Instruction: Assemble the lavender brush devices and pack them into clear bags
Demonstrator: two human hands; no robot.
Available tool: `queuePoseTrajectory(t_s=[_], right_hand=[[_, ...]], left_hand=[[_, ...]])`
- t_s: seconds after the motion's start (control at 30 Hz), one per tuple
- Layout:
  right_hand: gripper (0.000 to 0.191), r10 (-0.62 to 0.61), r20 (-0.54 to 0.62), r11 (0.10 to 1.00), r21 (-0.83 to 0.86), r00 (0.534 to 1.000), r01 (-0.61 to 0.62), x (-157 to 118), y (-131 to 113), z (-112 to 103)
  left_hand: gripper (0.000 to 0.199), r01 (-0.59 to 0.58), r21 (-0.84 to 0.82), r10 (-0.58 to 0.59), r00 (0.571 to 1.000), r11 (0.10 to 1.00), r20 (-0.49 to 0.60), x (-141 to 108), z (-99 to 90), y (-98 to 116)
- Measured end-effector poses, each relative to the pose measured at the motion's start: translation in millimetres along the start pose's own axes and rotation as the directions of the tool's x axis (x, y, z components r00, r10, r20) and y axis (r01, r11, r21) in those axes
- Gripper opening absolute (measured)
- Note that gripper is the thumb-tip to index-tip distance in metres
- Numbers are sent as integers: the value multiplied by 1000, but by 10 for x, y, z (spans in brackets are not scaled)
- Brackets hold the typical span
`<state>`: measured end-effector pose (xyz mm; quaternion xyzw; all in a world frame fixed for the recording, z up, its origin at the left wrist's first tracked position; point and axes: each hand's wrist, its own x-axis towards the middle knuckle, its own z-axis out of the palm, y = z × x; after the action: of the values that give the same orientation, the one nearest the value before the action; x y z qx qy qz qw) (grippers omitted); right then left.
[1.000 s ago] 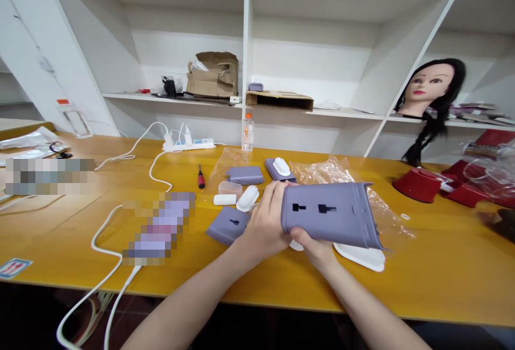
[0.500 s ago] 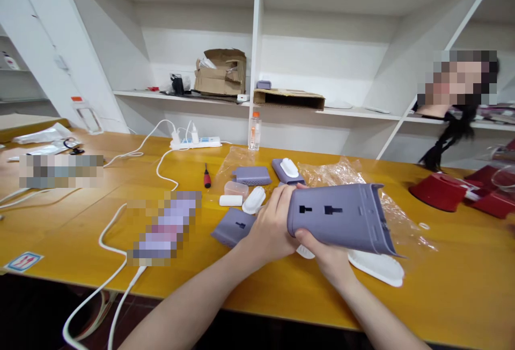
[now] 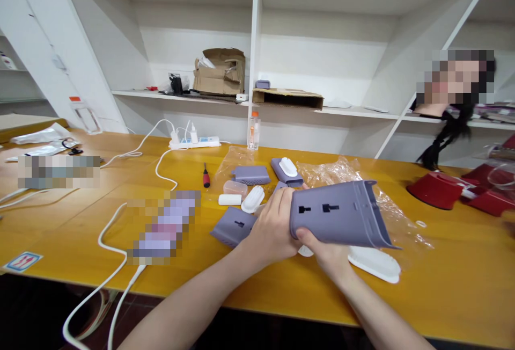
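A lavender plastic socket housing (image 3: 338, 214) is held up off the surface, its long axis lying nearly level across the view and rising slightly toward the far end. Its narrower, closed end points toward the person's left and sits in the left grip (image 3: 273, 226). Its wider, flared end points right, away from both grips, and shows a hollow rim. The face with two T-shaped slots is turned up toward the camera.

The left grip is closed around the narrow end, with the fingers wrapped over its far edge. The right grip (image 3: 322, 248) is narrower, cupped under the housing's lower edge, with the thumb against the underside.

Just beside the left grip lies a second lavender housing piece (image 3: 232, 226), and beyond it a white oval cover (image 3: 252, 198), a white block (image 3: 230, 199), and a small clear plastic box (image 3: 235, 189). Farther out past the left grip are a vented lavender piece (image 3: 251, 175) and a lavender piece topped with a white part (image 3: 286, 170). A red-handled screwdriver (image 3: 206, 176) lies farther left.

Just right of the right grip, a white shallow shell (image 3: 374, 264) rests on the yellow wooden surface (image 3: 442, 285). A crumpled clear plastic bag (image 3: 341, 173) lies beyond the housing.
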<state>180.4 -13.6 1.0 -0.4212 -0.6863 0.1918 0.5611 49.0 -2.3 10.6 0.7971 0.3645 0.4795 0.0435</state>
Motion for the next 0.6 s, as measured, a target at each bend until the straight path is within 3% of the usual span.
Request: queuePoseTrajectory(t_s=[0.2, 0.6], right_hand=[[60, 117, -120, 993, 33, 986, -114, -77, -18, -21], [59, 63, -2, 998, 31, 998, -63, 1, -51, -11]], left_hand=[[65, -95, -54, 94, 995, 994, -27, 26, 0, -48], [67, 14, -16, -15, 1000, 1000, -22, -6, 21, -27]])
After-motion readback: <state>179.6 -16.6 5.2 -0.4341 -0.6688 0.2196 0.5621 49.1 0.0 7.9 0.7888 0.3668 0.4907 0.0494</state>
